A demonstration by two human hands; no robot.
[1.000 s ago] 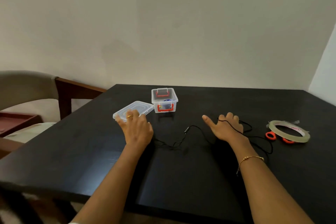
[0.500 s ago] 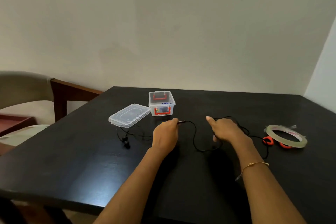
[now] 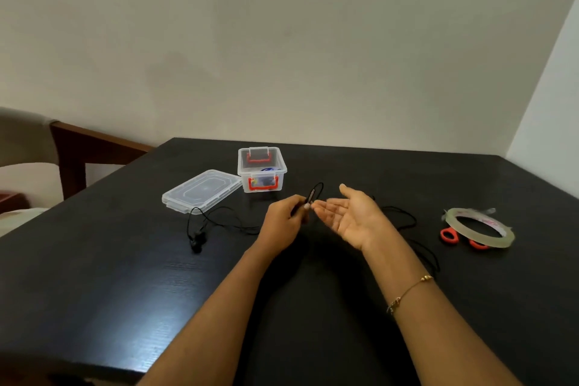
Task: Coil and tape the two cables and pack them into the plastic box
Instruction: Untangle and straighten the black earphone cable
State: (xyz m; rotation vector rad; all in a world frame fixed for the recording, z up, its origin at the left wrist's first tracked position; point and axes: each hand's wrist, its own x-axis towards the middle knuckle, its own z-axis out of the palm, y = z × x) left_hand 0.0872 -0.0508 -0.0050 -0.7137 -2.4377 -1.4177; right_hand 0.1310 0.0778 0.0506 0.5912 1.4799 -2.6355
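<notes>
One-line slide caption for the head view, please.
Left hand pinches the earphone cable beside the open right hand; plastic box stands lidless.

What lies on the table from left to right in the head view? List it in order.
Earbuds → clear lid → plastic box → left hand gripping the black cable → right hand, palm up → scissors under the tape roll.

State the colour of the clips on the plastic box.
Orange-red clips on the clear plastic box, seen in the head view.
</notes>
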